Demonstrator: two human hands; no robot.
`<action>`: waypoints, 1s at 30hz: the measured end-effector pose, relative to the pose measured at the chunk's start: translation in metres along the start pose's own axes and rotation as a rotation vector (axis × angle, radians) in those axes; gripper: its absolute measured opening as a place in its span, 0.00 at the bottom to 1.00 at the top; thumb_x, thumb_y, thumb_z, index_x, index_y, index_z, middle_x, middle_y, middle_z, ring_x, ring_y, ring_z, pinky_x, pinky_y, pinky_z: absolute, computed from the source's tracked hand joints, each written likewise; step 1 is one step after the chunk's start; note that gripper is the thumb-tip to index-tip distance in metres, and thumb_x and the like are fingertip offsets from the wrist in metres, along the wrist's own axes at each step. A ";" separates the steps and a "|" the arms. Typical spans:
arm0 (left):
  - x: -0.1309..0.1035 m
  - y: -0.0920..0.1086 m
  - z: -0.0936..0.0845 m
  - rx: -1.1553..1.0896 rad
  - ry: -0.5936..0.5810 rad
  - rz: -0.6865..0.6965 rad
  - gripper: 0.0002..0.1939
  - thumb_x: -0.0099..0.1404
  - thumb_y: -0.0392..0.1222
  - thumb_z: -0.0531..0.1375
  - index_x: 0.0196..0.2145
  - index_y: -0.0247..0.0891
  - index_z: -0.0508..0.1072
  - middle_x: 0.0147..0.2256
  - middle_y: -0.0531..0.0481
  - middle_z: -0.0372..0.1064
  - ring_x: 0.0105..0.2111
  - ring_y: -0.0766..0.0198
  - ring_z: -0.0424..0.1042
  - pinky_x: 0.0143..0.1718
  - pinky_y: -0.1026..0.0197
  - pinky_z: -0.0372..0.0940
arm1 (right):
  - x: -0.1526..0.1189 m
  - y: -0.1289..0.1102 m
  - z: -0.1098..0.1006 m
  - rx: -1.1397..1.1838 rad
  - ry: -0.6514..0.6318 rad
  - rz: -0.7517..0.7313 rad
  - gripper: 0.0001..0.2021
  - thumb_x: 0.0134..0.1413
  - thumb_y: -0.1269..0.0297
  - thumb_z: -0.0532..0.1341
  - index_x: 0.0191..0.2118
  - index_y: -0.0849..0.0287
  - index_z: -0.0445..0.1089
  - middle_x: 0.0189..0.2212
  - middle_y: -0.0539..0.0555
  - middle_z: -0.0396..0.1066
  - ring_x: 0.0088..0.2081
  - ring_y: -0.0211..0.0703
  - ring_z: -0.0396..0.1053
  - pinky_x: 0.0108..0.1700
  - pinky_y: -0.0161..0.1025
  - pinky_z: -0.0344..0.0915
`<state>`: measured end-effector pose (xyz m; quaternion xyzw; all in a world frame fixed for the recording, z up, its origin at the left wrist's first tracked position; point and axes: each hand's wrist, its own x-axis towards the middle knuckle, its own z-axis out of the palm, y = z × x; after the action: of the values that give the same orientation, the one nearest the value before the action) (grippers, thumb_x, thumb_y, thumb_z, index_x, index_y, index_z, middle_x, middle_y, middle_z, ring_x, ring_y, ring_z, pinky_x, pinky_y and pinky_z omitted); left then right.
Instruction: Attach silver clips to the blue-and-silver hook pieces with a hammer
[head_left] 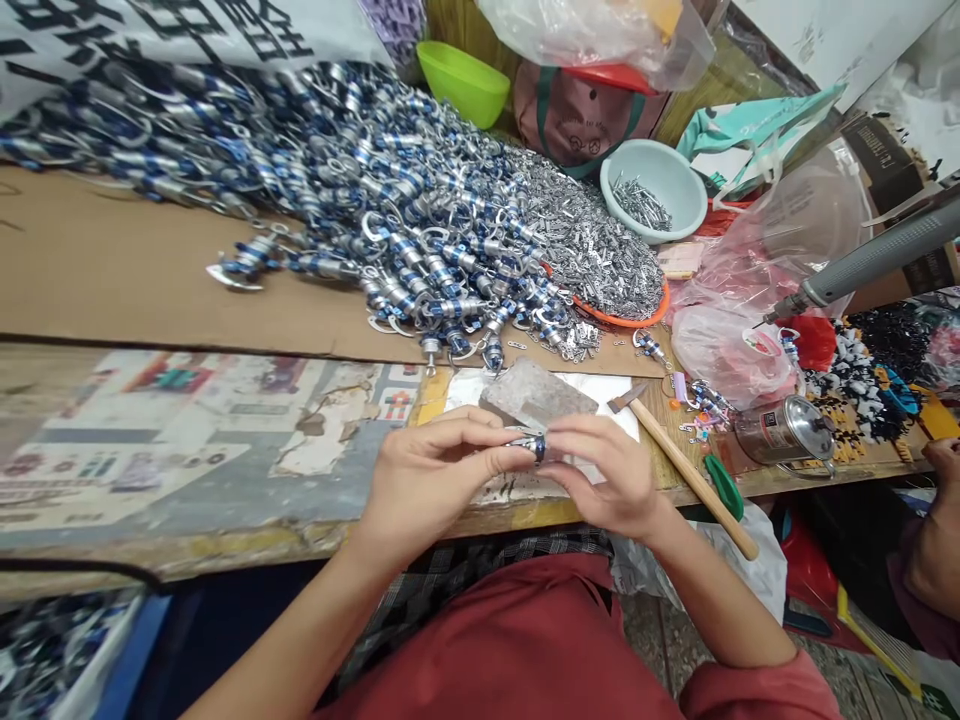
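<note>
Between the fingertips of both hands is a small blue and silver metal piece (534, 447), partly hidden by the fingers. My left hand (431, 470) pinches its left end, thumb and forefinger closed. From the other side, the fingers and thumb of my right hand (604, 470) close on its right end. Just beyond the hands lies a grey stone block (536, 392) on a white sheet. A hammer (690, 470) with a wooden handle rests to the right, its handle jutting past the table edge.
A large heap of blue and silver metal pieces (420, 220) covers the back. Small silver parts (600, 240) fill an orange-rimmed tray. A pale bowl (679, 165) holds metal pins. At right are an electric screwdriver (862, 260), a lidded metal cup (784, 432) and another person's arm (937, 540).
</note>
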<state>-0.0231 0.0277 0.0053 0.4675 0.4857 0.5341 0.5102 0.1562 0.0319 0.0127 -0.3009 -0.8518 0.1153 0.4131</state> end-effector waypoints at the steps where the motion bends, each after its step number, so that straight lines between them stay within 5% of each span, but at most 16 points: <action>1: 0.000 0.003 0.000 0.007 0.001 0.000 0.04 0.44 0.37 0.69 0.20 0.45 0.78 0.22 0.55 0.73 0.24 0.68 0.71 0.27 0.68 0.64 | -0.003 0.001 -0.001 -0.065 -0.005 -0.100 0.13 0.52 0.77 0.60 0.45 0.64 0.69 0.39 0.60 0.74 0.45 0.42 0.71 0.45 0.38 0.72; 4: 0.000 0.010 -0.002 0.096 -0.018 0.026 0.03 0.44 0.38 0.68 0.19 0.44 0.78 0.22 0.55 0.73 0.23 0.67 0.71 0.26 0.68 0.64 | -0.007 0.005 -0.006 -0.163 -0.043 -0.280 0.11 0.55 0.78 0.56 0.43 0.66 0.70 0.38 0.61 0.75 0.47 0.44 0.70 0.45 0.39 0.72; 9: 0.004 0.017 -0.006 0.256 -0.113 0.085 0.03 0.47 0.40 0.67 0.19 0.42 0.77 0.22 0.53 0.73 0.25 0.66 0.72 0.28 0.66 0.65 | -0.002 0.005 -0.011 -0.211 -0.105 -0.316 0.09 0.57 0.77 0.55 0.41 0.67 0.71 0.38 0.61 0.75 0.46 0.45 0.72 0.44 0.39 0.72; 12: 0.002 0.015 -0.005 0.240 -0.094 0.160 0.03 0.48 0.41 0.67 0.20 0.42 0.77 0.29 0.50 0.75 0.32 0.63 0.74 0.38 0.64 0.67 | -0.004 0.005 -0.006 -0.151 -0.041 -0.217 0.10 0.54 0.79 0.56 0.41 0.66 0.71 0.36 0.61 0.75 0.43 0.41 0.72 0.42 0.36 0.73; 15: -0.005 0.007 -0.002 0.134 -0.104 0.064 0.03 0.51 0.42 0.66 0.25 0.41 0.78 0.31 0.50 0.77 0.34 0.62 0.75 0.40 0.63 0.69 | -0.004 0.001 0.000 -0.060 0.014 -0.071 0.09 0.53 0.78 0.59 0.39 0.63 0.72 0.35 0.59 0.75 0.39 0.38 0.73 0.39 0.33 0.72; 21: -0.014 -0.009 0.006 -0.015 -0.064 -0.101 0.26 0.44 0.46 0.70 0.43 0.39 0.75 0.37 0.49 0.76 0.37 0.60 0.75 0.41 0.61 0.70 | 0.003 -0.001 -0.010 0.095 -0.047 0.219 0.04 0.53 0.67 0.62 0.32 0.61 0.75 0.30 0.56 0.76 0.32 0.37 0.74 0.35 0.33 0.72; 24: -0.012 -0.008 0.009 -0.020 -0.033 -0.218 0.30 0.45 0.47 0.69 0.47 0.37 0.71 0.36 0.47 0.75 0.40 0.59 0.73 0.43 0.59 0.70 | 0.011 0.031 -0.025 -0.121 -0.115 0.315 0.07 0.56 0.66 0.59 0.34 0.56 0.75 0.33 0.52 0.76 0.36 0.39 0.73 0.40 0.36 0.71; 27: -0.008 -0.006 0.011 -0.064 -0.064 -0.314 0.37 0.43 0.47 0.69 0.50 0.36 0.65 0.33 0.49 0.73 0.40 0.59 0.72 0.44 0.57 0.69 | 0.022 0.082 -0.037 -0.604 -0.236 0.489 0.15 0.56 0.75 0.52 0.41 0.56 0.73 0.42 0.53 0.74 0.45 0.44 0.70 0.48 0.44 0.68; 30: -0.005 -0.007 0.012 -0.097 -0.088 -0.349 0.38 0.42 0.47 0.69 0.51 0.36 0.63 0.30 0.52 0.71 0.38 0.61 0.72 0.45 0.56 0.68 | 0.029 0.123 -0.038 -0.680 -0.334 0.532 0.15 0.51 0.79 0.53 0.34 0.59 0.75 0.34 0.57 0.75 0.40 0.50 0.70 0.43 0.47 0.67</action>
<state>-0.0100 0.0232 -0.0005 0.3741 0.5103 0.4393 0.6377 0.2228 0.1454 0.0001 -0.6045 -0.7894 -0.0218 0.1042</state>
